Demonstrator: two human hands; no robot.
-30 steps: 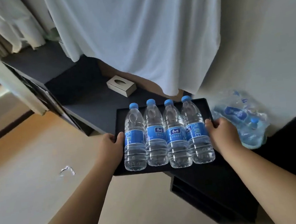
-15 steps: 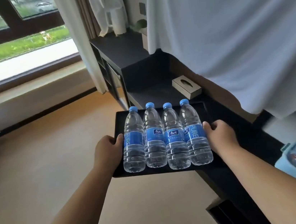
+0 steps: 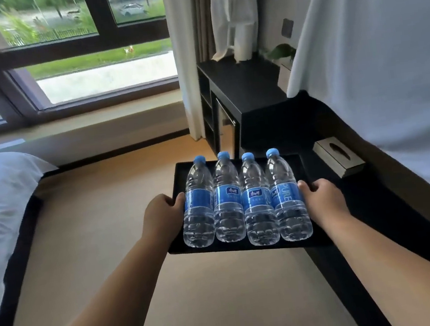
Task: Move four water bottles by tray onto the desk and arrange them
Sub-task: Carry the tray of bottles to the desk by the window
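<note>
View has swung toward the window; left hand (image 3: 164, 216) and right hand (image 3: 321, 198) clamp the black tray (image 3: 247, 249) edges. Four water bottles (image 3: 243, 200) look heavy, roll-prone.

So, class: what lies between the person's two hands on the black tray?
In the head view, four water bottles lie side by side on the tray, filling the stretch between the left hand and the right hand.
</note>
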